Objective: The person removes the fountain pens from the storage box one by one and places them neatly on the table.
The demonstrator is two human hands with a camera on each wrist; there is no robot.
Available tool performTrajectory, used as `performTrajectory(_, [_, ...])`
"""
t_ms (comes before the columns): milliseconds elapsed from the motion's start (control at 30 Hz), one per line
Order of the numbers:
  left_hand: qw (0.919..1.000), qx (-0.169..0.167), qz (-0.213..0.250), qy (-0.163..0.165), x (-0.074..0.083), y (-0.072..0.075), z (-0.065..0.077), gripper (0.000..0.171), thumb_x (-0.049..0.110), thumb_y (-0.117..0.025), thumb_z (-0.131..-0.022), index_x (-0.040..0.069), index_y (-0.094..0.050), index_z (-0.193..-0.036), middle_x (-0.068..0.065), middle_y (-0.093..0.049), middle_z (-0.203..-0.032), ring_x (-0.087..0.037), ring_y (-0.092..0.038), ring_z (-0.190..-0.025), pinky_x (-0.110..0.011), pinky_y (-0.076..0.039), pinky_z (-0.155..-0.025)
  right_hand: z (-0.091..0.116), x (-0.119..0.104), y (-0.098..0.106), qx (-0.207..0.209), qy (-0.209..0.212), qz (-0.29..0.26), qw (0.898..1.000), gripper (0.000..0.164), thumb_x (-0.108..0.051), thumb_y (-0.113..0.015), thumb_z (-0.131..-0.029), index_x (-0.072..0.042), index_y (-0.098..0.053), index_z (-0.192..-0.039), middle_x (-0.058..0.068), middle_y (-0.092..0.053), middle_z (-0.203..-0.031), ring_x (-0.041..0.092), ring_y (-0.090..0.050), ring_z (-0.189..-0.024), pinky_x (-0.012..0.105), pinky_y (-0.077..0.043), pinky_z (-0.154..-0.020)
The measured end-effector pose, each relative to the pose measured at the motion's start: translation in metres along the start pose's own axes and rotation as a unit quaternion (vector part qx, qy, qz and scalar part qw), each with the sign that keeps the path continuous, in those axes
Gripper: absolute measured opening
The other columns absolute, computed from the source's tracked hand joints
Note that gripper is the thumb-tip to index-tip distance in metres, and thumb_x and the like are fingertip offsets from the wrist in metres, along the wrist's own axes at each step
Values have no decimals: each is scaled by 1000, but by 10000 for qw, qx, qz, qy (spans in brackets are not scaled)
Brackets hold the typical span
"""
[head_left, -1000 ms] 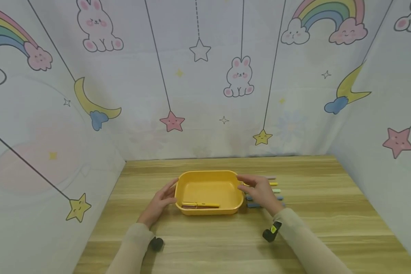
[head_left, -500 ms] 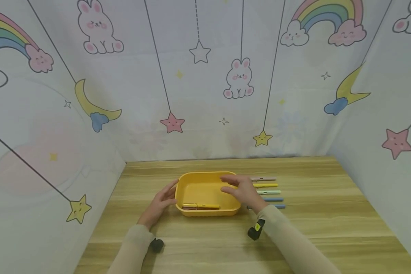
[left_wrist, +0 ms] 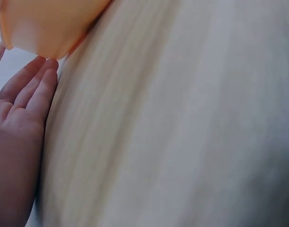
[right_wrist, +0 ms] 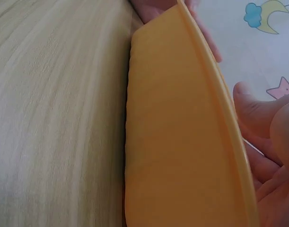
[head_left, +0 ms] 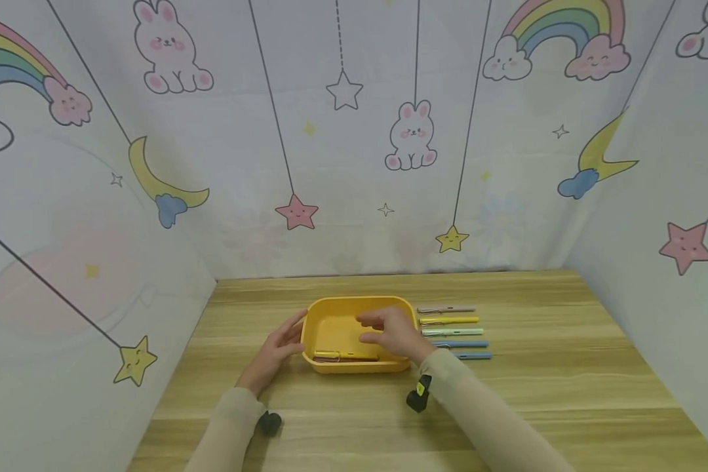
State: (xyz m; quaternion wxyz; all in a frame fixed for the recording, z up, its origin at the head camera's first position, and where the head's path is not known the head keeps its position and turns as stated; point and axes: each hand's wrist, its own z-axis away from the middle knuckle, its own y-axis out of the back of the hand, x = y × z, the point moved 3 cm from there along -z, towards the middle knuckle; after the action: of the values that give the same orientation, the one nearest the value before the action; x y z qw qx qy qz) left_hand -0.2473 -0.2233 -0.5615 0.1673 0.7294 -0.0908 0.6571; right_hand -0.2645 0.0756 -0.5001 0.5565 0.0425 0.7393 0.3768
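Observation:
A yellow plastic tray (head_left: 354,368) stands on the table, with a yellow pen (head_left: 354,355) and a darker reddish pen (head_left: 326,360) lying along its front inner wall. My left hand (head_left: 275,351) rests at the tray's left end; in the left wrist view the left hand's fingers (left_wrist: 42,94) lie straight, tips against the tray wall (left_wrist: 52,30). Over the right half of the tray is my right hand (head_left: 394,335), thumb and fingers apart with nothing between them. In the right wrist view the right hand (right_wrist: 269,142) shows beyond the tray's near wall (right_wrist: 177,127).
Right of the tray, several pens lie in a row: mauve (head_left: 457,309), yellow (head_left: 460,320), pale green (head_left: 463,332) and blue (head_left: 474,344). The right forearm partly covers the nearest ones. Patterned cloth walls (head_left: 354,249) enclose the wooden table (head_left: 566,380).
My right hand has moved left from the tray's right rim to over its inside, uncovering more of the pens on the right. The left hand has stayed at the left end.

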Motion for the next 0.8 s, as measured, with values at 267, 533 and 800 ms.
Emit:
performTrajectory(267, [10000,-2,-6,-9,0,0,0,72,7,-64,-102,22,-34,-166,-20,-36,-167,-40,-40,-151,-19,-40,-113,-6,0,-12,-572,-356,102,9977,39,-14,-78,-96,-7,-73,-134,7,-74,-131,26,-70,-121,45,-57,-103])
performTrajectory(533, [10000,0,-65,12,-1,0,0,73,8,-64,-102,22,-33,-167,-19,-36,-167,-39,-38,-152,-47,-30,-123,-9,4,-21,-769,-363,107,9963,29,-8,-81,-92,-5,-79,-121,8,-79,-115,22,-75,-106,42,-61,-94])
performTrajectory(800, [10000,-5,19,4,0,0,0,72,7,-63,-103,21,-33,-167,-19,-35,-168,-39,-37,-153,-26,-38,-117,-10,7,-23,-691,-246,370,9966,25,-2,-82,-89,-5,-82,-114,8,-80,-110,22,-76,-102,38,-63,-88])
